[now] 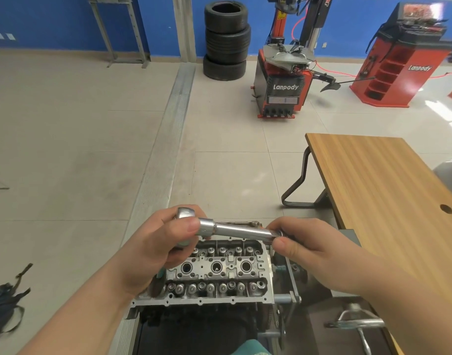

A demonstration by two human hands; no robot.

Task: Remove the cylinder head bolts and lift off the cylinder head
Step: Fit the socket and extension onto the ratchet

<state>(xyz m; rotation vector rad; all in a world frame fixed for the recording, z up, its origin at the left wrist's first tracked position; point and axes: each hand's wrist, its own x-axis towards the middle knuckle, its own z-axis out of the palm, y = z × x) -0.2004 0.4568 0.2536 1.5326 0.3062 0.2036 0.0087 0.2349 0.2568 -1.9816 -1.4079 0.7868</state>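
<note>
The bare aluminium cylinder head (pixel 214 275) sits on an engine stand below me, valve springs and three spark plug wells showing. Above it I hold a chrome ratchet with a long extension bar (pixel 235 230) lying almost level. My left hand (pixel 155 249) grips the ratchet head end, thumb on top of the socket joint. My right hand (pixel 304 245) pinches the bar's other end between thumb and fingers. The tool is above the head and touches no bolt.
A wooden table (pixel 389 190) stands at the right, with the stand's metal crank handle (pixel 355 322) below it. A dark bag (pixel 4 303) lies on the floor at left. Stacked tyres (pixel 226 39) and red workshop machines (pixel 284 80) stand far back.
</note>
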